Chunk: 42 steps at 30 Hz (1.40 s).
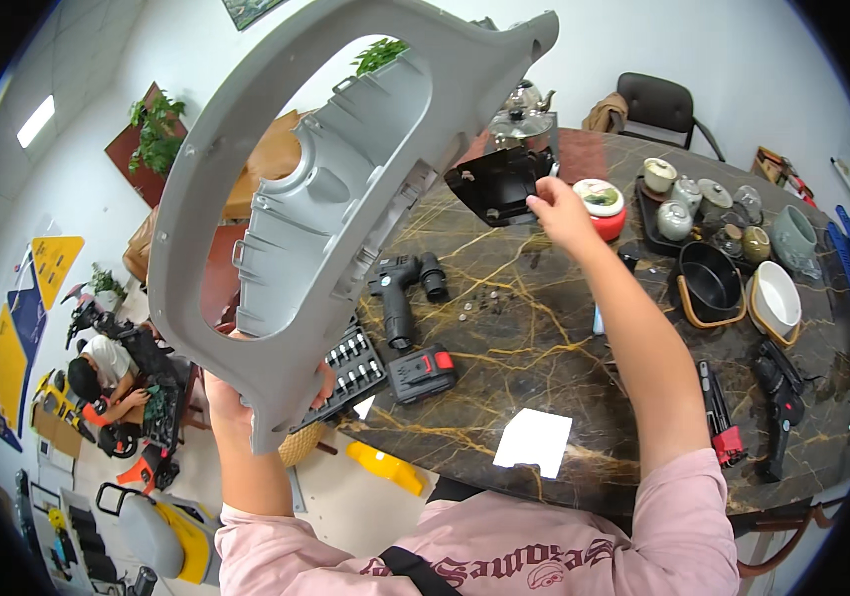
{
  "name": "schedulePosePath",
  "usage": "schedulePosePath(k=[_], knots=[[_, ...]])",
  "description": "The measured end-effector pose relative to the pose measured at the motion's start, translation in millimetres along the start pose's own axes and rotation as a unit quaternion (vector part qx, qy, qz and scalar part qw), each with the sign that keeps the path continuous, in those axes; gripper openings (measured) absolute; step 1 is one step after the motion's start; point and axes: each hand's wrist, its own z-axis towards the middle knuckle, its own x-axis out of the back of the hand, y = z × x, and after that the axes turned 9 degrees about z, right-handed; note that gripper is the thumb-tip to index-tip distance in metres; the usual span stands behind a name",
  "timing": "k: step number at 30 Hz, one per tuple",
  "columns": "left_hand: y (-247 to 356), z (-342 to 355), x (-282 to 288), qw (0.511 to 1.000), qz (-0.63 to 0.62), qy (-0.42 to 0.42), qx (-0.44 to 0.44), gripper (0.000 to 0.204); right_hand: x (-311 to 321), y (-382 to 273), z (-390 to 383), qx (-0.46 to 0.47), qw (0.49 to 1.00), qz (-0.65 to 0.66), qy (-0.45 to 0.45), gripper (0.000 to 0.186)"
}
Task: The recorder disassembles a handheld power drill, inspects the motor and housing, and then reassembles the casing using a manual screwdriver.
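My left hand (229, 407) grips the lower end of a large grey moulded plastic frame (360, 240), raised and tilted at the left. This frame has a wide opening with a ribbed inner shell, and it hides part of the table. Out over the table, my right hand (562, 213) pinches a smaller black plastic piece (494, 187) between thumb and fingers, close to the frame's right edge. Below the frame lie a cordless drill (397, 300) without its battery, a black and red battery pack (422, 374) and a socket set (353, 370) in its case.
On the dark marble table stand a red and white jar (604, 211), a black pot (710, 285), a white bowl (774, 300) and several tea vessels. White paper (534, 442) lies near the front edge, tools at right. Another person (112, 372) works at the far left.
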Motion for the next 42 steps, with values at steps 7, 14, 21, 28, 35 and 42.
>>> schedulePosePath(k=[7, 14, 21, 28, 35, 42], knots=[[-13, 5, -4, 0.993, -0.054, -0.095, 0.034, 0.079, 91, -110, -65, 0.057, 0.953, 0.289, -0.072, 0.025], [-59, -1, -21, 0.946, -0.248, -0.149, 0.144, 0.085, 139, -144, -130, 0.098, 0.861, 0.440, -0.235, 0.022], [-121, -35, -64, 0.930, -0.202, -0.105, 0.287, 0.066, 131, -126, -194, 0.192, 0.858, 0.417, -0.232, 0.034], [-165, -48, -97, 0.867, -0.382, -0.096, 0.304, 0.058, 92, -145, -275, 0.001, 0.885, 0.451, 0.117, 0.032], [-180, -65, -97, 0.811, -0.472, -0.079, 0.335, 0.058, 82, -122, -285, 0.000, 0.916, 0.357, 0.182, 0.029], [-182, -67, -108, 0.862, -0.366, -0.090, 0.340, 0.060, 70, -107, -277, -0.037, 0.944, 0.254, 0.207, 0.033]])
